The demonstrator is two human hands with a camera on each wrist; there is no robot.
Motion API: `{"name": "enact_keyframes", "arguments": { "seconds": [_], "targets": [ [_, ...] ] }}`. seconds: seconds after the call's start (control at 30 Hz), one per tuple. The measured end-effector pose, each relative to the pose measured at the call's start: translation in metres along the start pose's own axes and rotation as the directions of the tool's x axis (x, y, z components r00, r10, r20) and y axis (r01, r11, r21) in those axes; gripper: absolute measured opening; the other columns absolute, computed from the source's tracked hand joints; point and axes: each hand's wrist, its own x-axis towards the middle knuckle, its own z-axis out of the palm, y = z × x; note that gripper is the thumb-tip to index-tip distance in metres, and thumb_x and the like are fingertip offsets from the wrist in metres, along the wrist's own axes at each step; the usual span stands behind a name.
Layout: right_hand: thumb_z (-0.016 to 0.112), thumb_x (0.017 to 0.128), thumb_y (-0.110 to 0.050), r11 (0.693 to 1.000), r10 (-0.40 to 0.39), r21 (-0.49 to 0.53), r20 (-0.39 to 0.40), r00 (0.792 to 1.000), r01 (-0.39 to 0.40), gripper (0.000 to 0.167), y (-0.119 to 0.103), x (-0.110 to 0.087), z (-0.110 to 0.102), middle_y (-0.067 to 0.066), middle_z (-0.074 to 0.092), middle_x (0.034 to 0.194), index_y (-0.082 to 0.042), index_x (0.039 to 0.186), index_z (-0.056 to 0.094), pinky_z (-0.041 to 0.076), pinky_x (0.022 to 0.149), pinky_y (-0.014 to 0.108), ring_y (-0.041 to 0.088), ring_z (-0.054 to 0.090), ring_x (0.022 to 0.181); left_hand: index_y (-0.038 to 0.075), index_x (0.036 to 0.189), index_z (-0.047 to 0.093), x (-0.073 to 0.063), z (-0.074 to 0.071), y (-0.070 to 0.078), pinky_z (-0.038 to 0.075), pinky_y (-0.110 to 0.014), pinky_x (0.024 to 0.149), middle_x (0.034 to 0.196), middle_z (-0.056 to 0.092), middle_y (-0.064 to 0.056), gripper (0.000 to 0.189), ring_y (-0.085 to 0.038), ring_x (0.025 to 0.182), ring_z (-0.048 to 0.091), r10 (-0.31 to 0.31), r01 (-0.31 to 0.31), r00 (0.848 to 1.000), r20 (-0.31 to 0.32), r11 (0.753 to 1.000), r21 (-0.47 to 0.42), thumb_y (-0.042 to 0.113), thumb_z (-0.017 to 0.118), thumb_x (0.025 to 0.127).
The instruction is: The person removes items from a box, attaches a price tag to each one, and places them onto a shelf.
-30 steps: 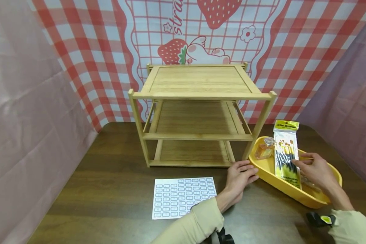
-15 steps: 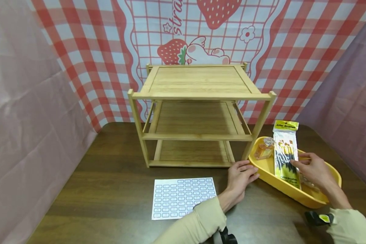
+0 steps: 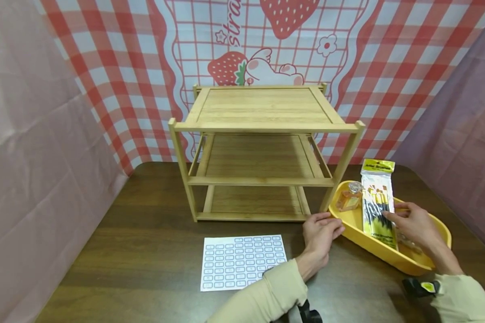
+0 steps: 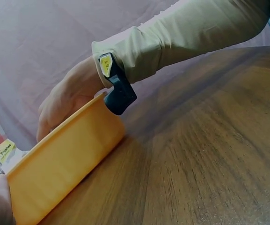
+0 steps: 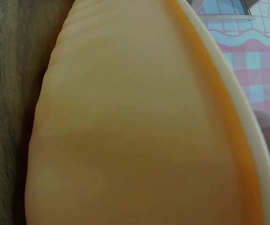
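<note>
On the right of the head view a yellow tray stands on the table. A pack of artist paintbrushes leans in it, its top above the far rim. My right hand reaches over the tray and holds the pack's right edge, thumb across the front. My left hand rests beside the tray's left end, fingertips against its outer wall. A perfume bottle with a clear stopper stands in the tray's left end. Some clear thing lies under my right hand, partly hidden. In the right wrist view the tray wall fills most of the picture.
A three-tier wooden shelf stands mid-table, its right front leg close to the tray. A sheet of printed labels lies in front of it, partly under the left sleeve. A checked curtain hangs behind.
My left forearm has shifted slightly to the right, its fingers still at the tray. My right hand stays at the brush pack, and the pack has hardly moved.
</note>
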Motion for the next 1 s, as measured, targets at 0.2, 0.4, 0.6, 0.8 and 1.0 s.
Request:
{"name": "enact_keyframes", "arguments": {
  "seconds": [0.2, 0.4, 0.6, 0.8, 1.0],
  "targets": [
    [0.055, 0.106, -0.041, 1.0, -0.009, -0.013, -0.01, 1.0, 0.009, 0.075, 0.001, 0.001, 0.001, 0.046, 0.052, 0.122, 0.024, 0.137, 0.033, 0.052, 0.065, 0.03, 0.044, 0.062, 0.098, -0.006, 0.099, 0.065, 0.001, 0.002, -0.002, 0.062, -0.03, 0.067, 0.078, 0.068, -0.012, 0.025, -0.017, 0.066, 0.068, 0.031, -0.029, 0.999, -0.029, 0.998, 0.054, -0.019, 0.073, 0.08],
    [0.056, 0.106, -0.04, 1.0, -0.019, -0.014, -0.016, 1.0, 0.019, 0.075, 0.001, 0.002, 0.001, 0.047, 0.051, 0.122, 0.024, 0.137, 0.032, 0.052, 0.065, 0.03, 0.043, 0.063, 0.097, -0.006, 0.098, 0.066, 0.003, 0.0, -0.006, 0.062, -0.03, 0.066, 0.076, 0.068, -0.01, 0.024, -0.018, 0.066, 0.069, 0.09, -0.088, 0.996, -0.019, 0.992, 0.089, -0.018, 0.075, 0.079],
    [0.057, 0.106, -0.04, 1.0, -0.022, -0.004, -0.008, 1.0, 0.022, 0.076, 0.0, 0.002, 0.001, 0.048, 0.05, 0.124, 0.025, 0.137, 0.031, 0.053, 0.065, 0.029, 0.044, 0.063, 0.097, -0.007, 0.097, 0.066, 0.004, 0.0, -0.011, 0.062, -0.03, 0.066, 0.075, 0.068, -0.008, 0.022, -0.018, 0.065, 0.07, 0.144, -0.142, 0.989, -0.021, 0.986, 0.091, -0.017, 0.075, 0.079],
    [0.058, 0.106, -0.038, 1.0, -0.02, 0.003, -0.003, 1.0, 0.02, 0.076, -0.001, 0.003, 0.001, 0.049, 0.047, 0.125, 0.026, 0.137, 0.029, 0.054, 0.065, 0.029, 0.047, 0.062, 0.1, -0.007, 0.096, 0.065, 0.004, 0.001, -0.013, 0.062, -0.03, 0.065, 0.075, 0.067, -0.008, 0.021, -0.018, 0.065, 0.07, 0.161, -0.158, 0.986, -0.032, 0.983, 0.089, -0.017, 0.075, 0.08],
    [0.059, 0.106, -0.036, 1.0, -0.022, 0.012, -0.01, 1.0, 0.022, 0.073, 0.0, 0.004, 0.002, 0.05, 0.046, 0.125, 0.025, 0.135, 0.029, 0.053, 0.064, 0.029, 0.05, 0.06, 0.102, -0.008, 0.095, 0.065, 0.004, 0.001, -0.013, 0.062, -0.029, 0.065, 0.076, 0.069, -0.009, 0.02, -0.02, 0.066, 0.071, 0.167, -0.164, 0.986, -0.024, 0.982, 0.09, -0.017, 0.074, 0.081]
  ]
}}
